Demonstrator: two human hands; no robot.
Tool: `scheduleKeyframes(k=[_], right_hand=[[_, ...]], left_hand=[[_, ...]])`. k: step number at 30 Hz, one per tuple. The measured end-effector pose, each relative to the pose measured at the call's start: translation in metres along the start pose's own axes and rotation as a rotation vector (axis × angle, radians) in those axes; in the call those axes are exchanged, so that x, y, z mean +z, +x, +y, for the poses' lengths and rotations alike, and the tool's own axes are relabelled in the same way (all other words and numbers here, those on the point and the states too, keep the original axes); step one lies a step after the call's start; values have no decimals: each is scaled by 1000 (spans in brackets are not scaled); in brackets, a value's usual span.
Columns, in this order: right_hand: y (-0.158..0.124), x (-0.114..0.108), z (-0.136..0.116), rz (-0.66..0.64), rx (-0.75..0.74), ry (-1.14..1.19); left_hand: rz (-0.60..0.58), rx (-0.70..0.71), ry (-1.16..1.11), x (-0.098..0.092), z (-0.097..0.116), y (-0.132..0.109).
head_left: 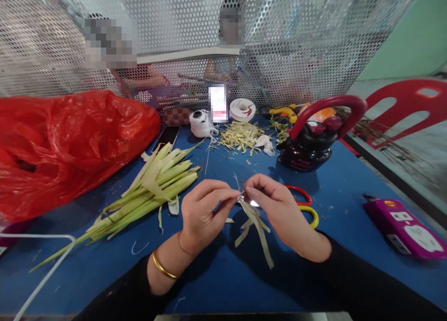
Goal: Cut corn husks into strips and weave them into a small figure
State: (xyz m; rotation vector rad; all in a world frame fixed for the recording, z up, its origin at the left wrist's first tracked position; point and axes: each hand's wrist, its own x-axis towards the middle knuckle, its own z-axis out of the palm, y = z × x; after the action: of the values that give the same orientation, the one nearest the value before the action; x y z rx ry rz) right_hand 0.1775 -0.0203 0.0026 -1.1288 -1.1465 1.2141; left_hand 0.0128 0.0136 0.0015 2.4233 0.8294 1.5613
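a: grip?
b: thin strand (242, 192) pinched btwn l hand (204, 214) & r hand (281, 214); leaf strips (259, 231) hung just below.
a: progress?
b: judged midway, nothing seen finished; leaf bundle (153, 197), left of hands, seemingly unworked.

A blue table (345, 195) lies under the grip. Beyond rises a mesh (167, 18) (shiny, round-holed). Right of the grip stand a red chair (394, 87), a green wall (412, 41).
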Motion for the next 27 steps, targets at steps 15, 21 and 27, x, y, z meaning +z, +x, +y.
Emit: scheduleKeyframes(k=[15,21,27], right_hand=[[0,2,-3,142,133,340],[0,2,-2,142,120,405],[1,1,-1,144,140,436]], left_hand=[[-41,84,29,-2,1,0],[-62,135,78,-4,3,4],[-58,109,94,-4,3,2]])
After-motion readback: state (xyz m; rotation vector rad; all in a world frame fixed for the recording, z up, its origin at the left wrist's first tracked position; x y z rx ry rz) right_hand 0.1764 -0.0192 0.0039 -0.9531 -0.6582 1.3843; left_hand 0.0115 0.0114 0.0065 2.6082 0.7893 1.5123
